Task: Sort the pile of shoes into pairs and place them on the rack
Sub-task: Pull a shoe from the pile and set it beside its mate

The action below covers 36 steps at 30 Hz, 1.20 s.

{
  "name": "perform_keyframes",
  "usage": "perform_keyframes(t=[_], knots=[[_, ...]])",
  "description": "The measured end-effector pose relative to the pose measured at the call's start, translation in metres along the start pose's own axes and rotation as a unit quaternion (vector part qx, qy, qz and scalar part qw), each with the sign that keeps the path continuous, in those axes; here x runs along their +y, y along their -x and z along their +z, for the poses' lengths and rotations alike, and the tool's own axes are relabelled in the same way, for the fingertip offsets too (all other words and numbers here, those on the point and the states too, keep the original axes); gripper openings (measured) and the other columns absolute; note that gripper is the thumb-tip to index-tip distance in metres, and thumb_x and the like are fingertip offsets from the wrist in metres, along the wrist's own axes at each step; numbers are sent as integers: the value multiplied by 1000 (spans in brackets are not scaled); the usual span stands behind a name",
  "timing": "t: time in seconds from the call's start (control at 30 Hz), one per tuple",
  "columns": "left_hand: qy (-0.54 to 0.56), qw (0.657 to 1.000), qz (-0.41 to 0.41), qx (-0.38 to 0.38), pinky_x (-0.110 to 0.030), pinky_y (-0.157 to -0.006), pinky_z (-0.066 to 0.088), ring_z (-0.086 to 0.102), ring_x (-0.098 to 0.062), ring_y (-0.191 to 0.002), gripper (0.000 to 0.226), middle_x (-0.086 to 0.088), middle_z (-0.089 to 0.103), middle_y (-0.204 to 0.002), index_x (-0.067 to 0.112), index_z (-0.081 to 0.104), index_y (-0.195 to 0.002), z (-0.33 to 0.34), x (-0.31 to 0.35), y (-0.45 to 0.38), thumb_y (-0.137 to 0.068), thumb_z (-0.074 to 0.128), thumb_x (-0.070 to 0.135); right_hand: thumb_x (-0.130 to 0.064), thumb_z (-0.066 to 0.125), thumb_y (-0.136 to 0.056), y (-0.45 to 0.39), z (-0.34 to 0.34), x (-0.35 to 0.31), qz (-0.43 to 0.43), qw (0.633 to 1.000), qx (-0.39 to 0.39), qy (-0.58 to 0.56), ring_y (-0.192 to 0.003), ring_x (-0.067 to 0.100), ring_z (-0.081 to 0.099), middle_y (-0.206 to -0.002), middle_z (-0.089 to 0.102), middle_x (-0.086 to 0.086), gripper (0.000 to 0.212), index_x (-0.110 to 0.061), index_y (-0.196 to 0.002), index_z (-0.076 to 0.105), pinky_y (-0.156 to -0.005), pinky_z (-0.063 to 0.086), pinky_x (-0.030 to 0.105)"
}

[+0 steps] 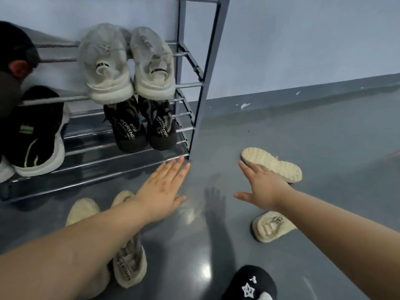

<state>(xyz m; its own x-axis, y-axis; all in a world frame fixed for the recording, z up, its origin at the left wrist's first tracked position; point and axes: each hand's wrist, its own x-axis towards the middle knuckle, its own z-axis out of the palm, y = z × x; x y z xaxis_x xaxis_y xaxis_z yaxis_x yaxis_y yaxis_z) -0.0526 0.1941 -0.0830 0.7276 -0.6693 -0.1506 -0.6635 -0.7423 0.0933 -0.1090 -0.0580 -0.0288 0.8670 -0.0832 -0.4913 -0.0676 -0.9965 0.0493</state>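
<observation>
Glossy grey floor [303, 131], pale wall behind rack [207, 79]. Already racked: grey sneaker pair [127, 63], black pair [140, 124] beneath, black-green sneaker [36, 135] further left. Overturned beige sandal [275, 163] just right of rack foot, sole up; mate [270, 226] nearer, upright. Left hand [162, 189] flat, fingers spread, empty, near rack's lowest bar. Right hand [262, 187] spread, fingertips reaching overturned sandal, contact unclear. Probably light, foamy, stiff-soled; best pinched across sole edge midway.

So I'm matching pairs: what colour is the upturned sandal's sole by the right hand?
Cream, a pale beige: the sandal lies sole-up in the head view, matching the upright sandal nearby.
</observation>
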Motion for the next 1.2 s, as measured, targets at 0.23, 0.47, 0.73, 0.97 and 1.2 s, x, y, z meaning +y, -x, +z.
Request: perform_keyframes(t=[0.23, 0.47, 0.73, 0.97, 1.2], knots=[[-19, 997, 35, -72, -32, -120, -6, -9, -21, -148, 78, -8, -19, -158, 14, -14, -150, -11, 49, -79, -96, 29, 53, -63, 40, -89, 13, 6, 100, 78, 995, -38, 42, -147, 25, 15, -160, 9, 5, 87, -21, -153, 0, -116, 22, 39], [39, 984, 35, -169, -36, -121, 5, -2, -21, -148, 80, -5, -18, -159, 21, -9, -151, -3, 86, -168, -93, 31, 59, -62, 42, -89, -42, 42, 158, 169, 980, -5, -102, -144, 28, 21, -158, 18, 5, 85, -21, -153, 5, -113, 28, 41], [76, 965, 11, -249, -35, -118, 13, 8, -27, -148, 81, -6, -19, -158, 25, -6, -151, 39, 95, -258, -92, 37, 58, -61, 41, -90, -113, 107, 205, 281, 922, -22, -266, -142, 35, 22, -160, 4, 8, 87, -21, -153, -4, -113, 29, 46], [103, 958, 1, -267, -34, -117, 15, 10, -27, -147, 82, -7, -16, -159, 24, -5, -151, 78, 114, -313, -92, 43, 54, -60, 46, -89, -150, 136, 232, 345, 882, 3, -320, -145, 36, 15, -160, -11, 10, 91, -24, -152, -9, -113, 24, 47], [226, 934, -67, -267, -35, -119, 14, 10, -23, -148, 86, -8, 0, -160, 22, -3, -152, 114, 127, -352, -91, 54, 43, -52, 53, -89, -171, 150, 247, 374, 819, 32, -434, -145, 34, 20, -159, -7, 17, 97, -17, -151, -12, -115, 22, 41]])
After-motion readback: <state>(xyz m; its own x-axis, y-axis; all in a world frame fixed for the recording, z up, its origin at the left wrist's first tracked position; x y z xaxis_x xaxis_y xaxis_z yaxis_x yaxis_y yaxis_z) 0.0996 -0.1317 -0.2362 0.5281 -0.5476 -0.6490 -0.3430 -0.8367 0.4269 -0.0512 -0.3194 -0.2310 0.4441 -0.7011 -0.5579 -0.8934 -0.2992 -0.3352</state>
